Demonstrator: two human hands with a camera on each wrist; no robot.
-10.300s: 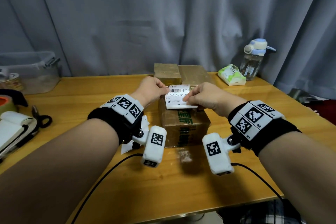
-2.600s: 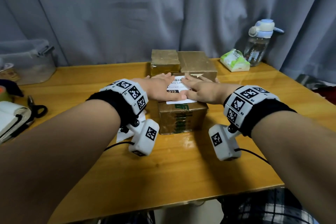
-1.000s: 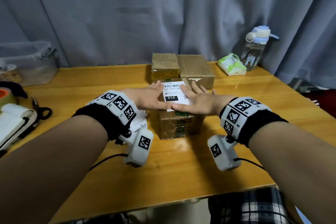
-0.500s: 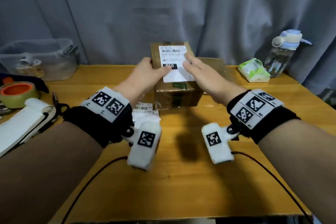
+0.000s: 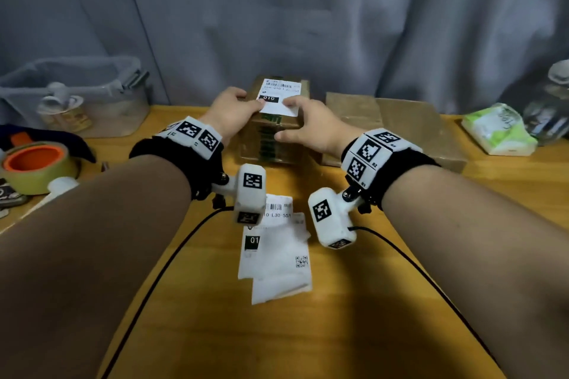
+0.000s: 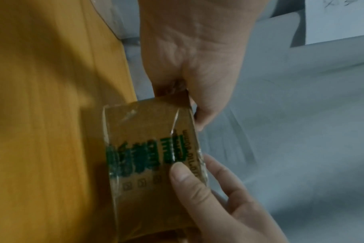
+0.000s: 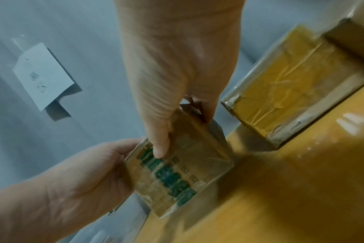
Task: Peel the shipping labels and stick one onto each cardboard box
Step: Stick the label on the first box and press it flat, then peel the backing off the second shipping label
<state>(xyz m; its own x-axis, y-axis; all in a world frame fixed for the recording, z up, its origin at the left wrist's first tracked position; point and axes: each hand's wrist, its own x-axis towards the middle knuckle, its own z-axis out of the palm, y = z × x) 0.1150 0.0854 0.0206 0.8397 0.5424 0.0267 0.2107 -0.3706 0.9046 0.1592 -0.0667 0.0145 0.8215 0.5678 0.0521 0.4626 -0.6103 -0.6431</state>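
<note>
Left hand (image 5: 232,112) and right hand (image 5: 311,124) both grip one labelled cardboard box (image 5: 271,138) at twelve o'clock; two unlabelled boxes (image 5: 397,123) at two o'clock, loose label sheets (image 5: 277,255) at six.

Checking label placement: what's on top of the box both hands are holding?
A white shipping label with a barcode and a black "010" block lies on top of the labelled box. The left hand and right hand cover its lower corners, so those can't be checked.
</note>
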